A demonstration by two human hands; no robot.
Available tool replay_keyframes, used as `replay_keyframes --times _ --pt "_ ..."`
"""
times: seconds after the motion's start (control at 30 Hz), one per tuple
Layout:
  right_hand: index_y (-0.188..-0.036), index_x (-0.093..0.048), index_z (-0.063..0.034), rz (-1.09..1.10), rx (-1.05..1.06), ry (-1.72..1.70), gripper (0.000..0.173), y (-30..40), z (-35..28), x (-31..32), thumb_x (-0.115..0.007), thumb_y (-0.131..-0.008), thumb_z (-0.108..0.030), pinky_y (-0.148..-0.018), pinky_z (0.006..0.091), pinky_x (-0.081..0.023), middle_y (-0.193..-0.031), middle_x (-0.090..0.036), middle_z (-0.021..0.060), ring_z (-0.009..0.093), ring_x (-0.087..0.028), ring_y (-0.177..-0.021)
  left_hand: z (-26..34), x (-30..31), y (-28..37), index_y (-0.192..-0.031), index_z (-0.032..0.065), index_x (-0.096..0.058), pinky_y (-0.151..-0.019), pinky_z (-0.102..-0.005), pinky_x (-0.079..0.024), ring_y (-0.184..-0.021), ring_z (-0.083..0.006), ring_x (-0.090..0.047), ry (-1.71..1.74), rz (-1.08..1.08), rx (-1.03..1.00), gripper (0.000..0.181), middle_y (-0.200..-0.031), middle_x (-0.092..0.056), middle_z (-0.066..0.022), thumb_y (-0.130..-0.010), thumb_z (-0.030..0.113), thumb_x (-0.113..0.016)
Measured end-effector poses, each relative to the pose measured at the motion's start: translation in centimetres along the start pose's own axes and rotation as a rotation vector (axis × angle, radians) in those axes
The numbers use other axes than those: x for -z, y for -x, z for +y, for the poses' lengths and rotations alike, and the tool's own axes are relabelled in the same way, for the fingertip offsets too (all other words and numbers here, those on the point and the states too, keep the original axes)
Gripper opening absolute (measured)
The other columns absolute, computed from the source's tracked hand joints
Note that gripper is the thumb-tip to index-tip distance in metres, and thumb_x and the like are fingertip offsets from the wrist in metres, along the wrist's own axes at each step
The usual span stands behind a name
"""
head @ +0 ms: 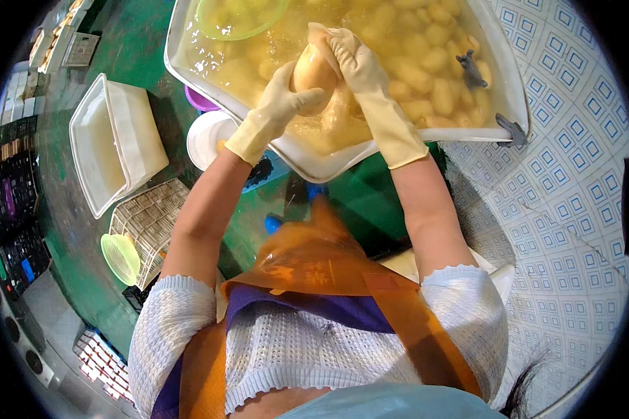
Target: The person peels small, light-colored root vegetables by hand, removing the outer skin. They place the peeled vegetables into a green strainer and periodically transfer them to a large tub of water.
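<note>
A wet, pale yellow potato-like tuber (314, 73) is held up over the water in a large white tub (325, 170). My left hand (283, 99), in a cream rubber glove, grips its left side and underside. My right hand (357, 63), gloved alike, is closed over its upper right with a pale, wet cloth-like piece (322, 32) between palm and tuber; its exact kind I cannot tell. Many peeled tubers (419, 73) lie under the cloudy yellow water. A translucent green basin (241, 18) floats at the tub's upper left.
Grey gloves (472, 69) lie at the tub's right side, one over its corner rim. On the green floor at left stand a white tub with liquid (141, 120), a white bucket (204, 139), a wire-like plastic crate (154, 214) and a green basket (120, 259). A tiled wall (561, 209) rises at right.
</note>
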State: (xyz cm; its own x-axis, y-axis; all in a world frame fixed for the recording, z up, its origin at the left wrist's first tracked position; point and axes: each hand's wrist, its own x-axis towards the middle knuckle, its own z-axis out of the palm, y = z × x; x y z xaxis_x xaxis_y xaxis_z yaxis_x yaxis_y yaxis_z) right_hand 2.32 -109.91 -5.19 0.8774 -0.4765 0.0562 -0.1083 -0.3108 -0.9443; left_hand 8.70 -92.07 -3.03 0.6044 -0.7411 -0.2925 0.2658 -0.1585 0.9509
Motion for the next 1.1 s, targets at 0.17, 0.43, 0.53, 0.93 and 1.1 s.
replay_keyframes --times 0.17,0.43,0.53,0.93,1.1 --pt "-0.113 -0.069 -0.004 0.129 -0.406 0.006 0.038 -2.1 1.8 -1.9 -0.053 -0.103 -0.037 -0.074 0.0296 -0.051 -0.106 -0.073 0.0045 0.014 -0.065 -0.092 -2.0 0.5 0.6 -0.138 -0.0037 -0.05 -0.097 -0.0377 -0.049 -0.115 -0.0255 -0.06 -0.412 0.077 -0.08 0.076 -0.125 -0.061 -0.0167 -0.073 0.02 -0.082" --pt "-0.11 -0.07 -0.0055 -0.11 -0.529 -0.152 0.023 -1.1 5.8 -0.4 -0.062 -0.096 -0.022 -0.082 0.0337 -0.052 -0.104 -0.073 0.0054 0.018 -0.065 -0.094 -1.6 2.9 4.9 -0.142 -0.0026 -0.047 -0.106 -0.0367 -0.043 -0.124 -0.0257 -0.054 -0.02 -0.027 -0.027 0.085 -0.13 -0.059 -0.0154 -0.07 0.023 -0.085" --pt "-0.124 -0.066 -0.0078 -0.019 -0.54 -0.141 0.033 1.2 8.8 -1.9 -0.063 -0.096 -0.025 -0.077 0.0312 -0.053 -0.111 -0.071 0.0027 0.015 -0.065 -0.095 -1.5 5.7 7.8 -0.145 -0.0018 -0.043 -0.106 -0.0356 -0.043 -0.123 -0.0246 -0.055 0.191 0.037 0.016 0.088 -0.131 -0.059 -0.0134 -0.072 0.024 -0.085" --pt "-0.115 -0.069 -0.0074 -0.367 -0.668 0.033 0.022 12.5 1.7 -8.0 -0.059 -0.097 -0.015 -0.077 0.0274 -0.053 -0.096 -0.069 0.0021 0.015 -0.064 -0.089 -13.7 29.6 37.4 -0.135 0.0019 -0.054 -0.09 -0.0399 -0.055 -0.108 -0.0224 -0.065 0.772 1.036 0.077 0.052 -0.12 -0.066 -0.0118 -0.095 0.033 -0.067" --pt "-0.108 -0.067 -0.0041 -0.333 -0.182 0.719 0.027 13.7 3.6 -10.8 -0.061 -0.095 -0.027 -0.085 0.0369 -0.051 -0.101 -0.07 0.0133 0.027 -0.066 -0.094 -15.3 40.8 48.5 -0.139 0.002 -0.05 -0.088 -0.0407 -0.056 -0.106 -0.0231 -0.065 0.821 1.283 -0.1 0.054 -0.122 -0.064 -0.0117 -0.097 0.032 -0.065"
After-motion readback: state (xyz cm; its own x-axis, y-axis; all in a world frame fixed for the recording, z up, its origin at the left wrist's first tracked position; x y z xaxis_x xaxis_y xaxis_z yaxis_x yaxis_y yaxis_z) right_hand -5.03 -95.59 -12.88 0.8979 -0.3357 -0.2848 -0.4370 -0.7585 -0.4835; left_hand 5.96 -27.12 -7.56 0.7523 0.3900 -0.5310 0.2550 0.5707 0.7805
